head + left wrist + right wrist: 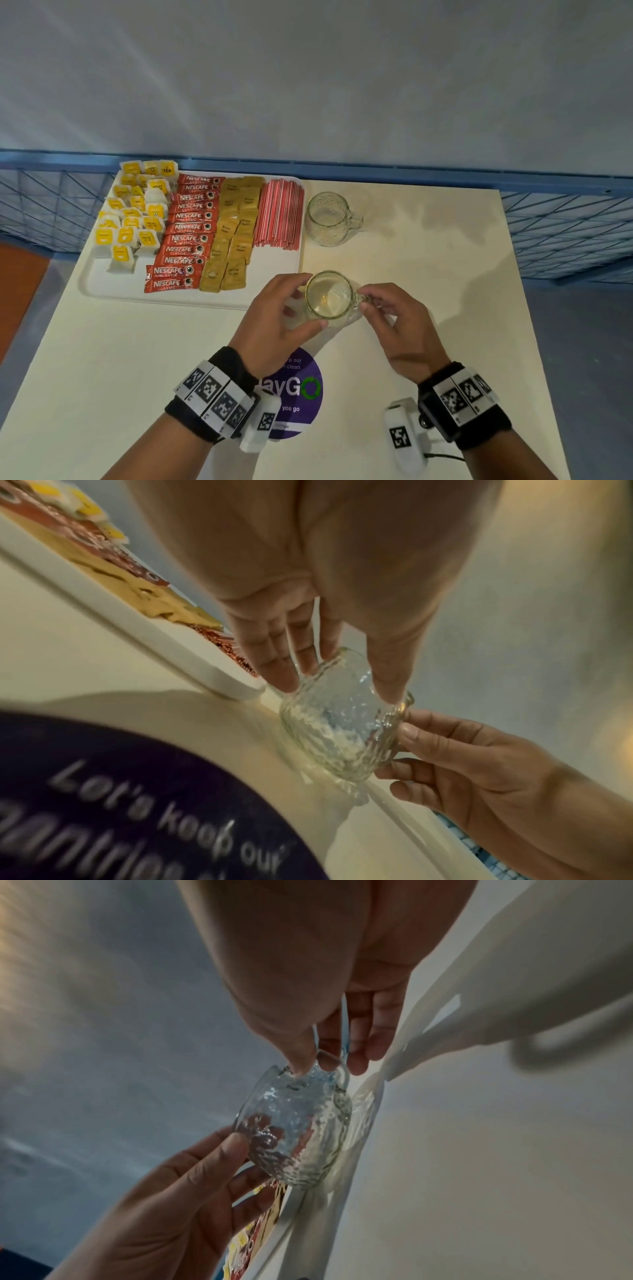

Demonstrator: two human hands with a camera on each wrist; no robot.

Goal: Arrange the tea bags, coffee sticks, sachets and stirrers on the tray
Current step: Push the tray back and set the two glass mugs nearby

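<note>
Pale wall and blue mesh railing are filling the upper frame, and below them we are working over a cream tabletop. At upper left of it, the white tray is carrying tea bags, coffee sticks, sachets and stirrers in neat columns. At centre, we are holding a glass mug: our left hand is curling its fingers round the body, and our right hand is pinching the handle. A second mug is standing beside the tray. Smooth glass could slip and knock the stirrers askew.
</note>
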